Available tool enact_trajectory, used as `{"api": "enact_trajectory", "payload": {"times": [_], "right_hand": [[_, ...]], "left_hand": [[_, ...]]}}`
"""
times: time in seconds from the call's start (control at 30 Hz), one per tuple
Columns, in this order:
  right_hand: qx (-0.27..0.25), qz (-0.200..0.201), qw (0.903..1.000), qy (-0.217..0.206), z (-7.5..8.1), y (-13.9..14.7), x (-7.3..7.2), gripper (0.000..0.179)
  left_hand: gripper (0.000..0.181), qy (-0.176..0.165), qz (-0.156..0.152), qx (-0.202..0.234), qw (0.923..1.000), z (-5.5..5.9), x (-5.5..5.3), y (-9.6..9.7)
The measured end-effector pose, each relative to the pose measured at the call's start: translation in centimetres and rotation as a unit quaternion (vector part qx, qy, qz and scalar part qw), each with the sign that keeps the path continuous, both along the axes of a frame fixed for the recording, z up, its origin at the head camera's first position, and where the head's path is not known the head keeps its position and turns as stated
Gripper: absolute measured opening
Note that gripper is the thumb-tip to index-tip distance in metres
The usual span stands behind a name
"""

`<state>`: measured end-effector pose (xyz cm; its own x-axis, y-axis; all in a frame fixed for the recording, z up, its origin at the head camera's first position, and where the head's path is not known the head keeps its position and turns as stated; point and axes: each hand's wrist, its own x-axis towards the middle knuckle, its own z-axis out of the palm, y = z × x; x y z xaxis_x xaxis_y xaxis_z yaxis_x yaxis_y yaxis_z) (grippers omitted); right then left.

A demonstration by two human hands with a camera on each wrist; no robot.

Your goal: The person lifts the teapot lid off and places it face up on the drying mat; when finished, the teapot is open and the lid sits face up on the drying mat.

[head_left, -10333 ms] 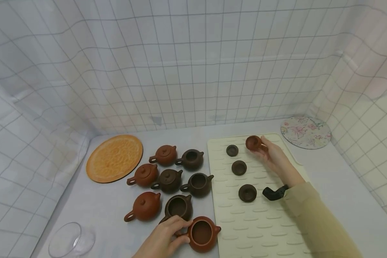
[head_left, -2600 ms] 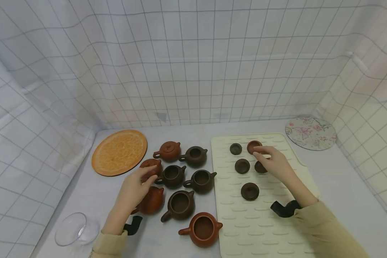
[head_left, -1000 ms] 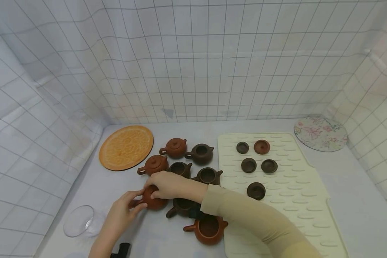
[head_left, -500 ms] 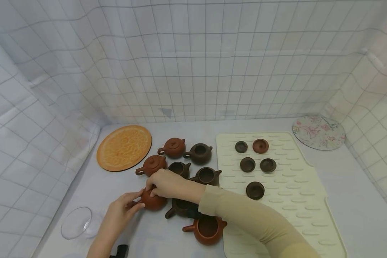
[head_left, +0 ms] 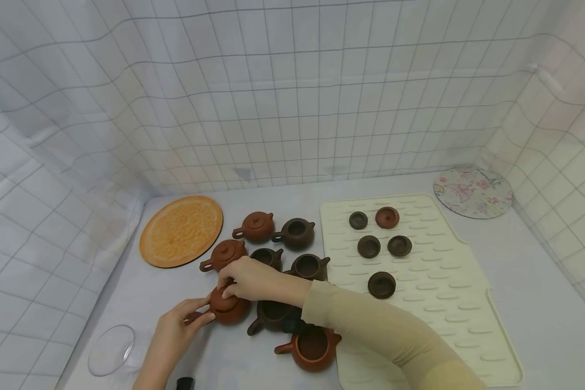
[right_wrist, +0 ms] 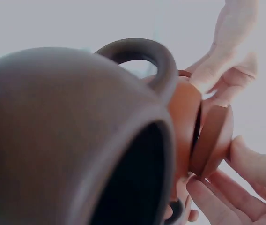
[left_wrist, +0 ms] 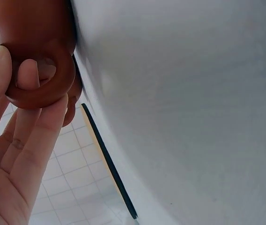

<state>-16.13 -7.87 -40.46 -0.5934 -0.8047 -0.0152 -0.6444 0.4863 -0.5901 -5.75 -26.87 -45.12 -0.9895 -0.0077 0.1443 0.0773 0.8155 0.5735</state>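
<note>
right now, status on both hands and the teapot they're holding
Left hand pinching handle of red teapot. Right hand gripping its lid, gap showing beneath. Dark lidless teapot close beside.

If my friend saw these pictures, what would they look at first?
Probably the bright orange disc at the back left. Next, the little pots crowded in the middle, where the right grip holds a lid over a red pot and the left grip pinches its handle. Then five lids on the pale mat at right.

A beige right sleeve (head_left: 372,322), creased, is seen at five o'clock in the head view; a black mount (head_left: 293,324) is shown at six, a second mount (head_left: 185,383) at seven.
</note>
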Motion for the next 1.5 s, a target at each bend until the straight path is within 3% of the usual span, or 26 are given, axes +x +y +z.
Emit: {"api": "enact_trajectory", "payload": {"times": [0.2,0.33,0.43,0.6,0.67,0.77,0.9,0.97,1.03,1.13,1.3,1.33,1.4,1.5], "right_hand": [[-0.067,-0.073,0.9924,-0.073,1.2,2.8,-0.7,0.015],[-0.125,-0.123,0.9776,-0.117,1.7,6.3,-1.0,0.018],[-0.166,-0.152,0.9607,-0.162,1.6,9.5,-1.2,0.022],[-0.246,-0.190,0.9068,-0.285,0.9,15.6,-1.1,0.032],[-0.279,-0.207,0.8789,-0.327,0.5,18.2,-0.9,0.033],[-0.329,-0.231,0.8390,-0.367,-0.2,21.8,-0.5,0.023],[-0.406,-0.240,0.7739,-0.422,-0.9,25.6,0.3,0.017],[-0.426,-0.238,0.7577,-0.433,-1.4,27.0,0.8,0.021],[-0.435,-0.237,0.7494,-0.439,-2.0,28.3,1.1,0.023],[-0.439,-0.238,0.7482,-0.437,-2.9,30.0,1.5,0.026],[-0.461,-0.247,0.7185,-0.458,-3.9,32.1,2.1,0.031],[-0.461,-0.251,0.7171,-0.458,-4.0,32.4,2.2,0.032],[-0.461,-0.257,0.7178,-0.454,-4.3,33.1,2.5,0.032],[-0.440,-0.276,0.7361,-0.435,-5.0,33.9,3.1,0.030]], "left_hand": [[0.035,-0.033,0.004,0.005,0.9994,0.3,-0.2,-0.1],[0.037,-0.038,0.010,0.001,0.9992,0.3,-0.2,0.0],[0.038,-0.041,0.014,-0.004,0.9991,0.3,-0.1,0.0],[0.038,-0.038,0.010,-0.013,0.9991,0.1,-0.1,-0.1],[0.038,-0.030,0.008,-0.012,0.9994,0.0,-0.1,-0.1],[0.038,-0.016,0.006,-0.009,0.9998,-0.1,0.0,-0.1],[0.037,0.006,0.002,-0.008,0.9999,-0.1,0.0,-0.1],[0.037,0.009,0.000,-0.009,0.9999,-0.1,-0.1,-0.1],[0.037,0.007,0.000,-0.013,0.9999,-0.1,-0.1,-0.1],[0.037,0.001,-0.002,-0.016,0.9999,-0.1,-0.2,-0.1],[0.036,-0.002,0.000,-0.006,1.0000,-0.2,-0.2,-0.1],[0.036,-0.002,0.002,-0.003,1.0000,-0.2,-0.2,-0.1],[0.036,-0.001,0.002,0.001,1.0000,-0.2,-0.2,-0.1],[0.036,0.004,0.001,0.006,1.0000,-0.3,-0.1,-0.1]]}}
